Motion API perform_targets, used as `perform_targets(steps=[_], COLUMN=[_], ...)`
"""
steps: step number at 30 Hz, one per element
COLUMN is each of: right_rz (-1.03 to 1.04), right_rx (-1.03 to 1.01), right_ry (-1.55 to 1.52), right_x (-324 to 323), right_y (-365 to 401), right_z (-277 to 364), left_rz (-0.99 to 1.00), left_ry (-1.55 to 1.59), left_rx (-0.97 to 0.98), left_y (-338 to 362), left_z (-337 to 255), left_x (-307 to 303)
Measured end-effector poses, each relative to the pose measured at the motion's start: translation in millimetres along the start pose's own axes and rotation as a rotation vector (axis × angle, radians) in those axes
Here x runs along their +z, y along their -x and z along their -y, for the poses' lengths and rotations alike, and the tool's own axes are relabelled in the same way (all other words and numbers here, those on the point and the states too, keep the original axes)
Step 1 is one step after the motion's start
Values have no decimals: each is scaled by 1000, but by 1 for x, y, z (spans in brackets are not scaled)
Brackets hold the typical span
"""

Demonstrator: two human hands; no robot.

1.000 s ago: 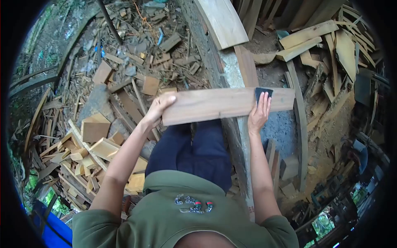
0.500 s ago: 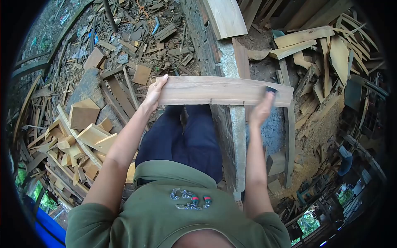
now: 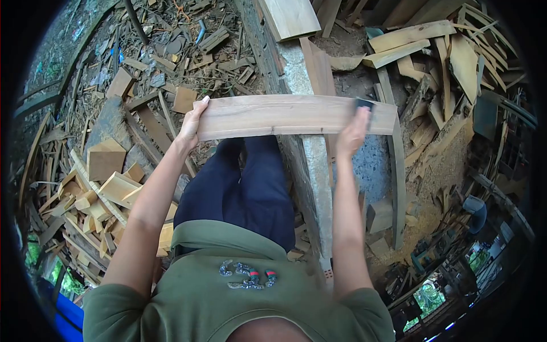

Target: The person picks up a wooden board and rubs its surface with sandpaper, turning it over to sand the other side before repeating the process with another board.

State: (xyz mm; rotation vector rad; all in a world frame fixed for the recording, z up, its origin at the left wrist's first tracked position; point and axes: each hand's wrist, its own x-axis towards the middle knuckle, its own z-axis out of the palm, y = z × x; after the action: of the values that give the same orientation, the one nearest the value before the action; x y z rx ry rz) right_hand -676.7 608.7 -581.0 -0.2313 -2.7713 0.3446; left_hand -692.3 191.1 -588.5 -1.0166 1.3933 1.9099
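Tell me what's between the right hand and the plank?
A small dark sheet, pressed under the right hand onto the plank, as the head view shows.

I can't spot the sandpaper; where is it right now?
In the head view, the sandpaper lies under the right hand near the right end of the board.

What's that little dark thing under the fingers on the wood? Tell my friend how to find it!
Find the long pale plank held crosswise in front of the person, above the dark trousers. Go to the end under the right hand; a small dark pad peeks out past its fingertips. It is the only flat black patch on the tan board.
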Motion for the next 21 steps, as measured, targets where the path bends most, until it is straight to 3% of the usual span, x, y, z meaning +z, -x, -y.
perform_targets(steps=[1, 4, 6, 8, 9, 11, 13, 15, 18, 21], right_rz=[-54, -95, 57, 272, 273, 192, -2, 37, -35, 116], right_rx=[161, 196, -102, -273, -341, -277, 96, 316, 235, 11], right_ry=[22, 27, -87, -165, -143, 1, -77, 61, 43, -1], right_x=[-5, 5, 9, -15, -14, -10, -8, -19, -8, -10], right_y=[-8, 3, 31, 46, 42, 18, -15, -40, -17, 21], right_z=[-12, 16, 61, 98, 80, 15, -57, -99, -69, 1], left_rz=[7, -3, 12, -24, -30, -27, -25, -8, -77, -67], left_ry=[2, -4, -13, -44, -84, -99, -116, -77, -141, -96], left_rx=[0, 23, 1, 24, 46, 43, 32, 12, 89, 43], left_y=[4, -3, -2, -3, 0, 2, 3, 2, 8, 1], left_z=[-3, 2, 1, 4, 2, -3, 0, -1, -3, 2], left_x=[2, -2, 0, -1, 2, 3, 1, -2, 6, -2])
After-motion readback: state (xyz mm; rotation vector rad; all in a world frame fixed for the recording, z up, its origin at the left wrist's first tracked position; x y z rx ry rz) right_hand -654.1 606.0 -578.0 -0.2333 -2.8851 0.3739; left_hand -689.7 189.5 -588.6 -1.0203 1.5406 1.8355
